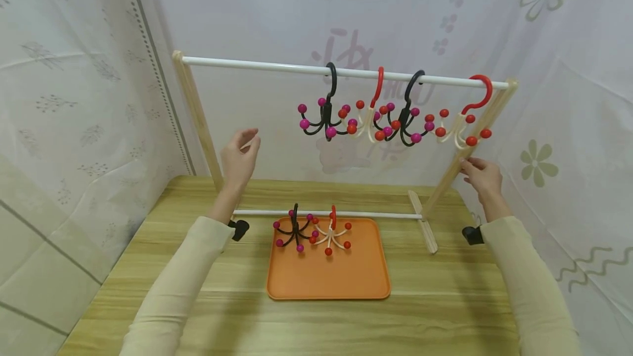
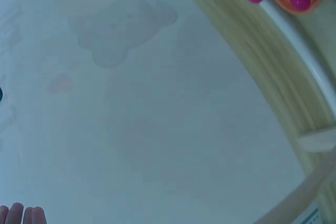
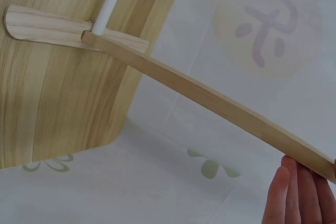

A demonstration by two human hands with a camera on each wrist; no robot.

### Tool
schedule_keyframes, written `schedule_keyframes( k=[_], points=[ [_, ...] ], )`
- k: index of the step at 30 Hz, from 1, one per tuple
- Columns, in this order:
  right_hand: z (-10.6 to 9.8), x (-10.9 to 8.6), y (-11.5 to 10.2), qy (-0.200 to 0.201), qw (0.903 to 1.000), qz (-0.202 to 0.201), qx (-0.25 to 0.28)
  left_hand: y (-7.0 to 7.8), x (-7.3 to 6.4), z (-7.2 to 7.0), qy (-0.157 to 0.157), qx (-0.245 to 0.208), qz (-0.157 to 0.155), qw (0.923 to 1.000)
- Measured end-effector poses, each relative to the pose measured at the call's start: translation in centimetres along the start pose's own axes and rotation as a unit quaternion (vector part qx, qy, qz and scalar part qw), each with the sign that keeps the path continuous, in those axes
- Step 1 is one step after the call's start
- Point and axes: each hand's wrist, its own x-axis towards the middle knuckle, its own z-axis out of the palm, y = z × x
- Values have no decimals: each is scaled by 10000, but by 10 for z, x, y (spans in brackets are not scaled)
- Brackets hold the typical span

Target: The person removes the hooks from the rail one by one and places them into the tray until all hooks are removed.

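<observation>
My right hand (image 1: 484, 177) grips the right wooden post (image 3: 210, 103) of a rack, its fingers (image 3: 294, 195) against one side and a sliver of thumb at the frame edge. My left hand (image 1: 239, 161) is raised just right of the left post (image 1: 198, 120), fingers loosely bent, holding nothing. From the rack's white top bar (image 1: 277, 67) hang several claw-shaped hooks: black ones (image 1: 404, 117) tipped with magenta balls, alternating with cream ones (image 1: 368, 120) that have red tops and red balls. An orange tray (image 1: 326, 282) bears one black claw hook (image 1: 295, 229) and one cream claw hook (image 1: 333, 232).
The rack stands on a wood-grain table (image 1: 425, 312), its right foot (image 1: 422, 221) lying flat. A lower white bar (image 1: 376, 215) runs between the posts behind the tray. Patterned curtains (image 1: 277, 10) enclose the table at the back and sides.
</observation>
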Motion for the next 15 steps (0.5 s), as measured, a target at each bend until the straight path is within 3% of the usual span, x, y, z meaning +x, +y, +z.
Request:
schedule_keyframes(
  k=[3, 6, 9, 10, 12, 15],
  points=[
    [1, 1, 0, -10, 9999, -26, 99, 0, 6, -12, 70, 40, -193, 9998],
    [0, 5, 3, 36, 9997, -46, 227, 3, 11, -22, 264, 141, -194, 9994],
    [-4, 25, 22, 8, 9996, -50, 261, 2, 15, -30, 515, 198, -122, 9984],
    [-8, 40, 38, -103, 9982, -178, 571, 2, 16, -33, 572, 216, -121, 9981],
    [-10, 49, 47, -123, 9986, -94, 505, -3, 19, -38, 722, 271, -134, 9969],
    [-9, 45, 43, -80, 9992, -116, 367, -6, 22, -45, 1017, 419, -39, 9939]
  ],
)
